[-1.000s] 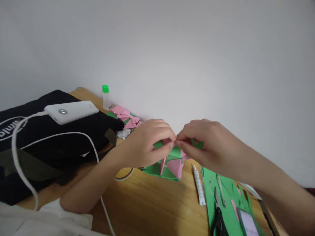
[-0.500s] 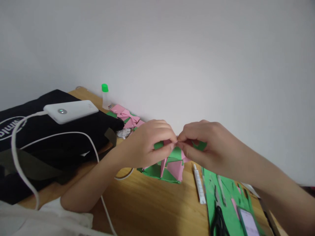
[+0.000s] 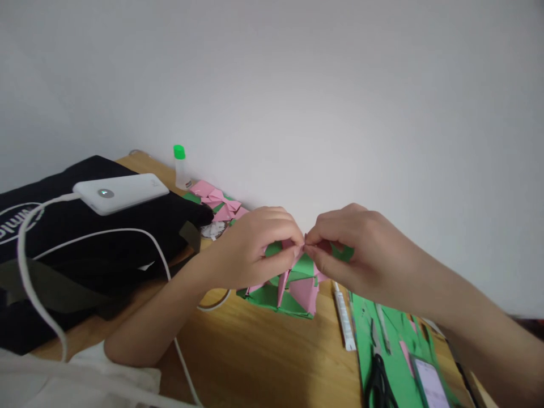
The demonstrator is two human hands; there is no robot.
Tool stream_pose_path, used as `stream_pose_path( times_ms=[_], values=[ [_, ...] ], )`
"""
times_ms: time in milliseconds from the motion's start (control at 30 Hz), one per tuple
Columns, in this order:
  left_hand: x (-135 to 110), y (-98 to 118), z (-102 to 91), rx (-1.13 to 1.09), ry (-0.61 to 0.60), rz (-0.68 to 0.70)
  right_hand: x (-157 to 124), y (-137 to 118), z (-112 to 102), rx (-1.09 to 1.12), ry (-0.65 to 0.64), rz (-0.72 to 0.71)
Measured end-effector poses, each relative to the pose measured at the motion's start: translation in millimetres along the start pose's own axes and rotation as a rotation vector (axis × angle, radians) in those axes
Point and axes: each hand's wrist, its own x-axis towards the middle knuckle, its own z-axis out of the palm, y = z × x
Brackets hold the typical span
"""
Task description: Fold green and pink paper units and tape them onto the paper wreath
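A folded paper model (image 3: 302, 292) in pink and green is held up over the wooden table, its green lower edge tilted toward me. My left hand (image 3: 259, 246) pinches a pink piece at its top between thumb and forefinger. Right beside it, my right hand (image 3: 355, 243) pinches the same top point from the other side, so the two sets of fingertips meet. The hands cover much of the model's upper part, and the exact joint between the fingertips is hidden.
Right of the model lie a white glue tube (image 3: 344, 320), black-handled scissors (image 3: 379, 379), a phone (image 3: 429, 382) and green paper (image 3: 361, 340). At left, a white power bank (image 3: 123, 192) with a cable rests on a black bag (image 3: 97, 255). A green-capped bottle (image 3: 180, 167) stands near pink paper pieces (image 3: 221, 204).
Almost nothing differs. Both hands keep their pinch on the paper model, and the view has shifted very slightly.
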Motion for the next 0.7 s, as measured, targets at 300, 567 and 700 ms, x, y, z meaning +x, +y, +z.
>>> stream_pose_path(
  times_ms=[300, 567, 700],
  values=[
    [-0.5, 0.4, 1.2, 0.025, 0.001, -0.007, 0.5, -4.3, 5.6, -0.144, 0.053, 0.009],
    [0.9, -7.5, 2.9, 0.068, -0.017, -0.033, 0.5, 9.1, -8.0, -0.21, -0.014, 0.112],
    [-0.1, -10.0, -9.2, 0.208, -0.029, -0.105, 6.3, 33.2, -24.1, -0.187, 0.013, 0.222]
  ],
)
